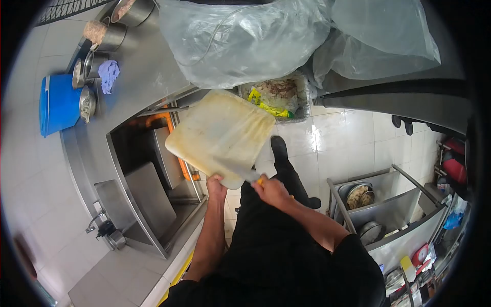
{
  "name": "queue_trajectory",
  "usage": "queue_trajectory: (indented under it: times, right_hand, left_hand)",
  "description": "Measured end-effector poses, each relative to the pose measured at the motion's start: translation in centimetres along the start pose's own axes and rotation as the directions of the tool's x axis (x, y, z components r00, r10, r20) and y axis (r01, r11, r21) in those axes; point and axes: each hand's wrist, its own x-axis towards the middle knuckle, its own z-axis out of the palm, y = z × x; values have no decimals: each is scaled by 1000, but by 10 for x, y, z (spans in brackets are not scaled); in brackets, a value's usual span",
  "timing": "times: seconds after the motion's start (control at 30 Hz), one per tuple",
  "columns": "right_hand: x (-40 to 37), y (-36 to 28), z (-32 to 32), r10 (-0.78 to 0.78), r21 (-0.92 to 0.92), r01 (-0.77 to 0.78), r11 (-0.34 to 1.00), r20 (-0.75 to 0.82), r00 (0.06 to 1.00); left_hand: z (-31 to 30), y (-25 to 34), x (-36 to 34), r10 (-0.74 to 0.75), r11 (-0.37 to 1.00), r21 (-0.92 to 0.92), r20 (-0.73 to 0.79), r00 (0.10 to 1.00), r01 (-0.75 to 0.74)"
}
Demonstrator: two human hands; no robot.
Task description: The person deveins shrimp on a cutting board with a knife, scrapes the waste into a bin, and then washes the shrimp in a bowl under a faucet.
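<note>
Both hands grasp: left hand (216, 185) the cutting board (220, 134), lengthwise toward the bin (279, 97), right hand (271, 190) a knife (244, 173).

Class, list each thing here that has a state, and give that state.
Pale rectangular plastic cutting board: tilted, stained.
Left hand: gripping the board's near edge.
Right hand: closed on yellow-handled knife, blade on board.
Lined grey waste bin: open, holding scraps.
Blue plastic tub: lid on.

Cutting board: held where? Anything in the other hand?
The left hand holds the cutting board by its near edge; the right hand holds a knife by its yellow handle, blade on the board.
</note>
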Motion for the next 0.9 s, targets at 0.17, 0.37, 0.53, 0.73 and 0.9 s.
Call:
queue_trajectory:
  times: [0.17,0.37,0.53,0.73,0.9]
  right_hand:
    - [117,137,-16,352,-37,-391,920,-363,863]
    - [34,61,14,17,-92,-43,995,-262,965]
    - [101,105,47,77,-186,-103,977,-142,987]
    - [128,110,-3,255,-15,-298,955,-478,841]
    - [34,-23,30,-83,31,81,996,42,996]
  left_hand:
    - [11,11,-6,-25,999,46,60,998,22]
    - [10,14,-5,6,1000,27,19,1000,-7]
    - [17,21,-13,11,998,60,-24,1000,-10]
    - [-9,10,-5,-10,999,52,-18,1000,11]
    - [0,5,-15,25,997,73,63,998,-30]
